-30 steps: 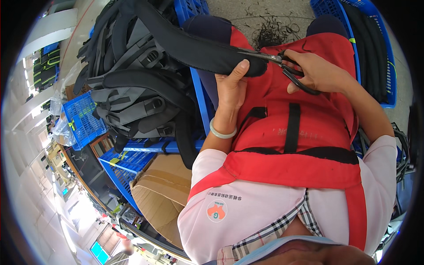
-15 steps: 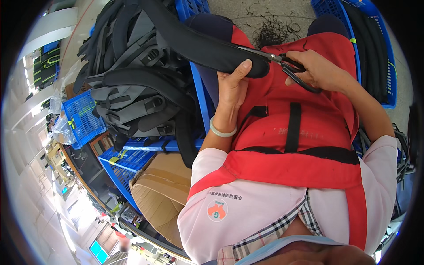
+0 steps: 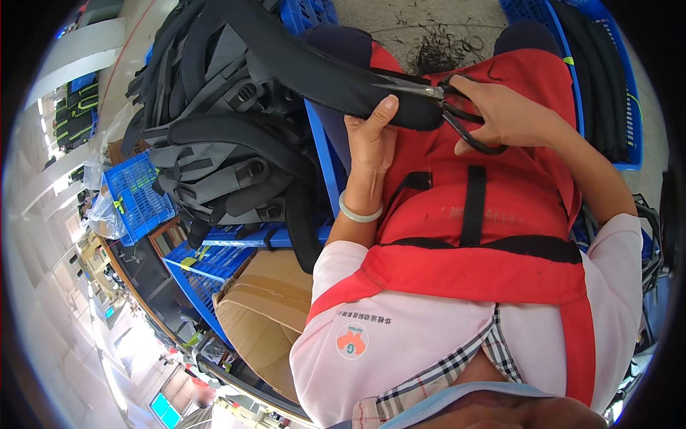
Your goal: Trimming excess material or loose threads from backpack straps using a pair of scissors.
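Observation:
My left hand (image 3: 371, 136) grips the lower end of a long black padded strap (image 3: 314, 68) that slants up to the left. A pale bangle circles that wrist. My right hand (image 3: 500, 114) holds black-handled scissors (image 3: 436, 100), blades pointing left and lying against the strap's end. Both hands work above my lap, which is covered by a red apron (image 3: 486, 207) with black webbing.
A heap of black and grey padded straps (image 3: 214, 157) fills blue plastic crates (image 3: 136, 193) on my left. A cardboard box (image 3: 264, 314) sits below them. Another blue crate (image 3: 600, 71) with black straps stands at right. Thread clippings (image 3: 436, 50) litter the floor ahead.
The strap has slid slightly lower-right through my left hand, and the scissors have shifted a little along its end. My posture stays the same.

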`<state>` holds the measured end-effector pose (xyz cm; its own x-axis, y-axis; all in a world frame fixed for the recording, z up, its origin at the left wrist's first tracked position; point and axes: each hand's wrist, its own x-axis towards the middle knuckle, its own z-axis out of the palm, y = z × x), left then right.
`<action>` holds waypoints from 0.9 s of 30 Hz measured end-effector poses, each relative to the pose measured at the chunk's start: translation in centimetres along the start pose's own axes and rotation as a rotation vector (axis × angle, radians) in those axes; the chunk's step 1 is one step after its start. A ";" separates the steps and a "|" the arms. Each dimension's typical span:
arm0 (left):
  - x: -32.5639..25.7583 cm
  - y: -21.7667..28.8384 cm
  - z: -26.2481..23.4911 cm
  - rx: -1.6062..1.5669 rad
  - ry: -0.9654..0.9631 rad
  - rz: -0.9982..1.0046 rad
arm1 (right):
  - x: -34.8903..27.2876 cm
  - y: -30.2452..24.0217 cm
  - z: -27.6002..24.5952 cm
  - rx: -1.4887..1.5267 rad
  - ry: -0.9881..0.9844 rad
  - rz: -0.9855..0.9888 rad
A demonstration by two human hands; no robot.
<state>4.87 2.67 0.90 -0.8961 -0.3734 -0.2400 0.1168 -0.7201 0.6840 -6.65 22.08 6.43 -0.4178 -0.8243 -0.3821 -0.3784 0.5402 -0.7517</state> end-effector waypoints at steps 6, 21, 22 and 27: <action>0.0 0.2 -0.3 -0.024 -0.010 -0.028 | 0.2 -1.1 -0.5 0.001 -0.045 0.039; 0.1 0.0 -0.4 -0.023 -0.042 -0.028 | 0.6 -0.5 0.5 0.103 -0.089 0.057; 0.1 -0.1 -0.4 -0.027 -0.030 -0.009 | 0.7 -0.3 0.7 0.108 -0.068 0.034; 0.2 0.5 -0.1 -0.046 -0.047 -0.020 | 0.7 1.4 1.7 0.090 0.081 -0.028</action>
<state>4.80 2.22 1.12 -0.9173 -0.3319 -0.2199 0.1175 -0.7533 0.6471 -6.06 21.96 4.13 -0.4744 -0.8206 -0.3186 -0.3166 0.4967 -0.8081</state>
